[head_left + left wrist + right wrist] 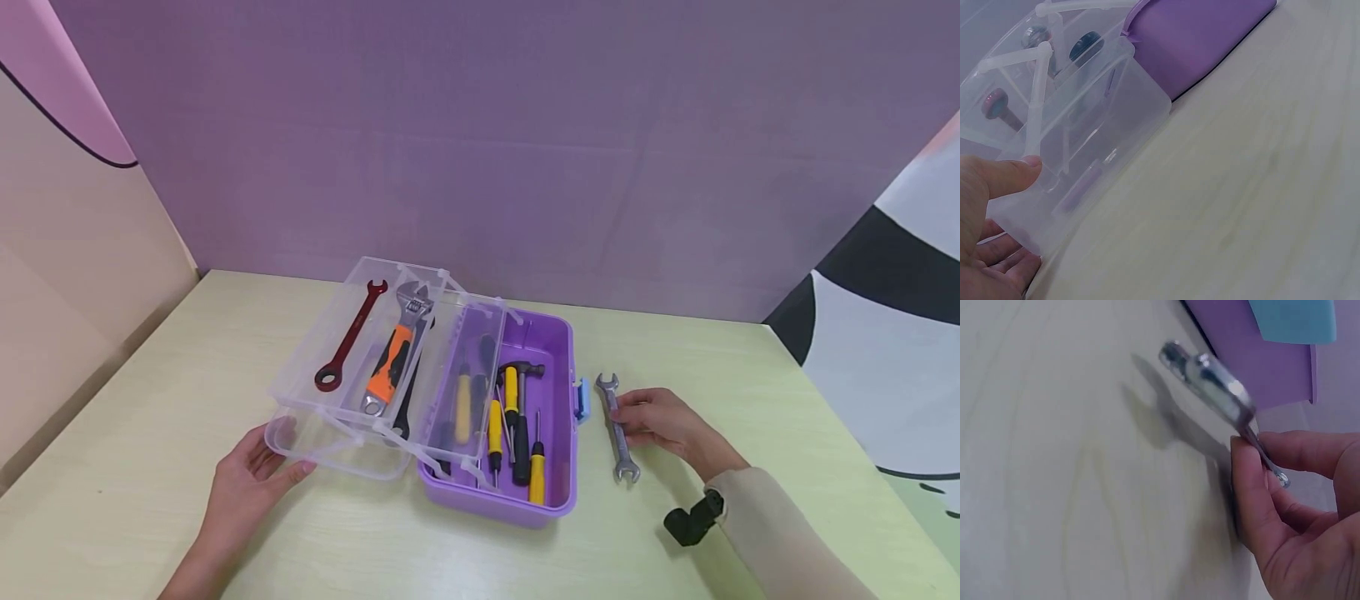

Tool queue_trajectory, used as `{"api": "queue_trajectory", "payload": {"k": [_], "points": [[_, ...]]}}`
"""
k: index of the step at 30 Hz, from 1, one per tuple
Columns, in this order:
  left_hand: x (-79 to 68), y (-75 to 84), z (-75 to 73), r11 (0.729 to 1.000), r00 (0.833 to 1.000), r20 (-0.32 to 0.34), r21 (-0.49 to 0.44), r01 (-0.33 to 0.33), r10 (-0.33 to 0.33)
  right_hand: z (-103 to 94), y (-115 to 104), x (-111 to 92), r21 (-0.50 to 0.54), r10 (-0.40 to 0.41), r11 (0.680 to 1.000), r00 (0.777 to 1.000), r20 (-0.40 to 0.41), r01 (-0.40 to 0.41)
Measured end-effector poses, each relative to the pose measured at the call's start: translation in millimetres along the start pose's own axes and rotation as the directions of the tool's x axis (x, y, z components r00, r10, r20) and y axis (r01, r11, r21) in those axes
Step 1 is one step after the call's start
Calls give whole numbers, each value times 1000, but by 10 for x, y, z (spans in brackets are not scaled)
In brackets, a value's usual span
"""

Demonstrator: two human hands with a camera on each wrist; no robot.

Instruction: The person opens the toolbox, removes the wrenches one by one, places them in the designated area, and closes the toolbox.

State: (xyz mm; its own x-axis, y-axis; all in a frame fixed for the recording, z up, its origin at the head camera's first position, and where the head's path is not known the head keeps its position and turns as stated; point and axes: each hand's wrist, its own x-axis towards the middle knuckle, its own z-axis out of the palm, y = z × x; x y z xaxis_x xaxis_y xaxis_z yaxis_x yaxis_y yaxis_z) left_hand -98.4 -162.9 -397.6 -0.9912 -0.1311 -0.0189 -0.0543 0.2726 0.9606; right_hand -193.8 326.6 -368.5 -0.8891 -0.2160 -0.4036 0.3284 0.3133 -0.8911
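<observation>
My right hand (663,423) pinches a silver double open-ended wrench (622,450) by its middle, right of the toolbox. In the right wrist view the wrench (1225,394) is held above the table, its shadow below. My left hand (251,482) holds the left edge of the toolbox's clear lid (360,463), which is swung open; in the left wrist view the thumb (1013,178) is on the near side and the other fingers curl at the lower corner. The purple toolbox (498,507) stands with its clear trays (296,392) spread over it and the lid.
A red ratchet wrench (350,340), an orange-handled adjustable wrench (388,367) and a black wrench (403,417) lie in the left tray. Inside the box are a hammer (521,446) and several yellow-handled screwdrivers (537,477). A blue latch (582,400) sticks out rightward.
</observation>
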Motion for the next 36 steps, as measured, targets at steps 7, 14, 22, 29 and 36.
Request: {"api": "queue_trajectory", "payload": {"k": [7,14,22,29,36], "points": [[0,9,-5,1000,1000,2,15,16,-16,33,-22,15,-99,27,994,997,-73,-34],[-2,14,-10,999,1000,4,30,22,-22,64,-47,41,-174,34,983,991,-126,-56],[-6,6,-5,1000,1000,-2,18,-2,2,96,-84,52,-304,24,949,981,-193,-83],[15,17,9,1000,1000,-4,-14,-20,20,86,-135,73,-385,32,914,967,-252,-130],[17,13,0,1000,1000,-8,26,-6,7,85,-139,70,-399,53,902,961,-273,-163]]}}
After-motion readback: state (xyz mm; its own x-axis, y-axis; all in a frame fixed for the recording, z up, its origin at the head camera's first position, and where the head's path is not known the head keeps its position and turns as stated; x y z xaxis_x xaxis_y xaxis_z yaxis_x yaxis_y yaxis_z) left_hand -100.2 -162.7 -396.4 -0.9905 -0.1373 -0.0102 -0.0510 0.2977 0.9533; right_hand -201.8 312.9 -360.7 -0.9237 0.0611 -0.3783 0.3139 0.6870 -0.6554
